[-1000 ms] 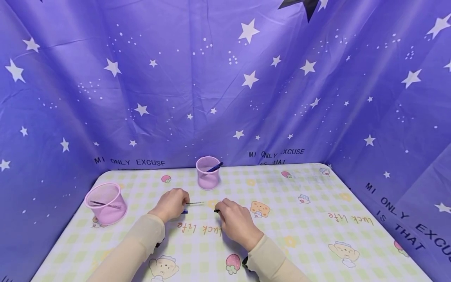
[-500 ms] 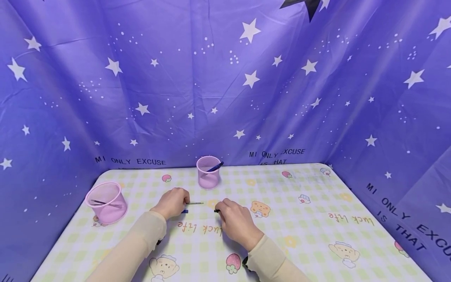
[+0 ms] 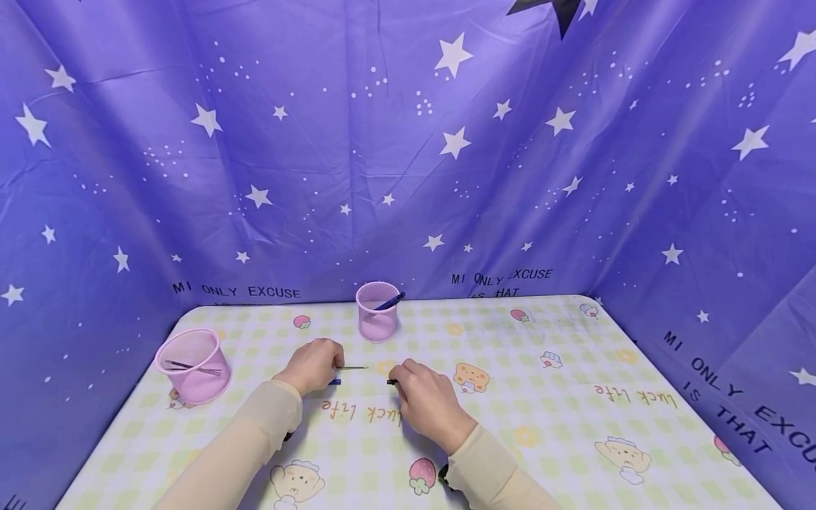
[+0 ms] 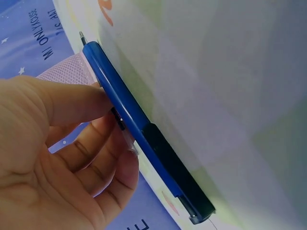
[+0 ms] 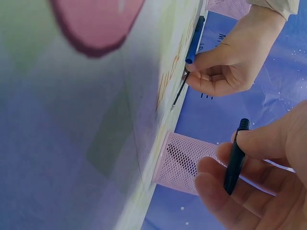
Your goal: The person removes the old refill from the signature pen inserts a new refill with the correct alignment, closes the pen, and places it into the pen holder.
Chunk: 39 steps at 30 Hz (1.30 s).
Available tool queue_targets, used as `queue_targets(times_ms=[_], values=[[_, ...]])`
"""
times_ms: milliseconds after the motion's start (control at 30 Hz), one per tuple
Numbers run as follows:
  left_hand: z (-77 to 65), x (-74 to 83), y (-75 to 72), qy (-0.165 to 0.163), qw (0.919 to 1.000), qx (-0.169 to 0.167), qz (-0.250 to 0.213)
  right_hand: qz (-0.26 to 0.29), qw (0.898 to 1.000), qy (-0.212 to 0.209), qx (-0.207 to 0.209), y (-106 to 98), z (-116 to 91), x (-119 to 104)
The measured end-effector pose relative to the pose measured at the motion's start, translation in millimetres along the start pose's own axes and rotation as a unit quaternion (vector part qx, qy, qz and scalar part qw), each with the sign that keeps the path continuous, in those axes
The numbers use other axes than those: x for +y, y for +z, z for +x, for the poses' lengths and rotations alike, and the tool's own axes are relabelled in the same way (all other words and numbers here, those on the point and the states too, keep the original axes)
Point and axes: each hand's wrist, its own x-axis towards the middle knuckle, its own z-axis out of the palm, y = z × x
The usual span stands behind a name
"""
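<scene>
Over the middle of the table, my left hand (image 3: 312,365) pinches a blue pen barrel (image 4: 122,100) with a dark clip at its rear. The same fingers hold a thin pen refill (image 5: 179,91), whose metal point sticks out to the right in the head view. A short way to the right, my right hand (image 3: 427,397) holds a dark pen grip section (image 5: 234,165) between thumb and fingers. Its ribbed end shows in the right wrist view. The two hands are apart, and so are the parts they hold. The rear of the refill is partly hidden by the barrel and fingers.
A pink mesh pen cup (image 3: 377,327) at the back centre holds a blue pen (image 3: 389,302). Another pink cup (image 3: 207,386) at the left contains thin dark sticks (image 3: 178,366). A checked cloth (image 3: 510,467) covers the table, with a purple star curtain (image 3: 408,163) behind.
</scene>
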Motion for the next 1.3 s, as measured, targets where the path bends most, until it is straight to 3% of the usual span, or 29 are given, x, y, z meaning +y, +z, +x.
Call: queue_targets(times_ms=[733, 1300], values=[[-3.6, 2.2, -1.6, 0.005, 0.9998, 0.007, 0.020, 0.003, 1.000, -0.008, 0.006, 1.0, -0.4, -0.9], [-19.9, -9.2, -6.2, 0.008, 0.9976, 0.051, 0.046, 0.006, 1.000, -0.007, 0.002, 0.8, -0.7, -0.9]])
